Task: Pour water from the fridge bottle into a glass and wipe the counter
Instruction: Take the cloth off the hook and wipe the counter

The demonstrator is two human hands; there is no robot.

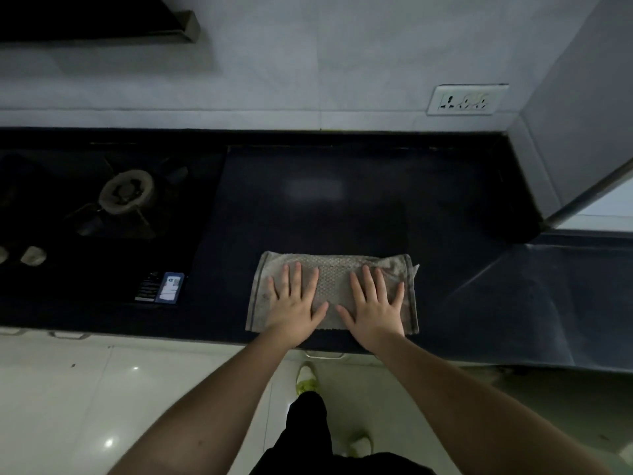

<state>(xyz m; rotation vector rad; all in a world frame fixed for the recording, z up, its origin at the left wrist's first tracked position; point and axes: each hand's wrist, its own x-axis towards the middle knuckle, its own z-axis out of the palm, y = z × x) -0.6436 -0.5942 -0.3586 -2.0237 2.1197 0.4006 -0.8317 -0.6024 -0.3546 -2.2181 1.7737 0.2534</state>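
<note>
Dark, glossy stone forms the long counter that spans the view, backed by a pale tiled wall and meeting a pale wall corner at the right. Set into the counter's left part is a black gas hob with a round, worn metal burner under dark pan supports, and two pale round knobs near its front edge. Below the counter lies a shiny, light tiled floor.

A grey, waffle-textured cloth with stained patches lies spread flat on the counter near its front edge, well to the right of the hob. The left hand rests palm down on the cloth's left half, fingers straight and spread apart. The right hand rests palm down on the right half in the same way, fingers straight and fanned. Neither hand grips the cloth; both simply press on it, thumbs pointing toward each other without touching.

On the wall at the right is a white plastic socket plate. At the hob's front right corner sit a blue-and-white sticker and a black label side by side.
</note>
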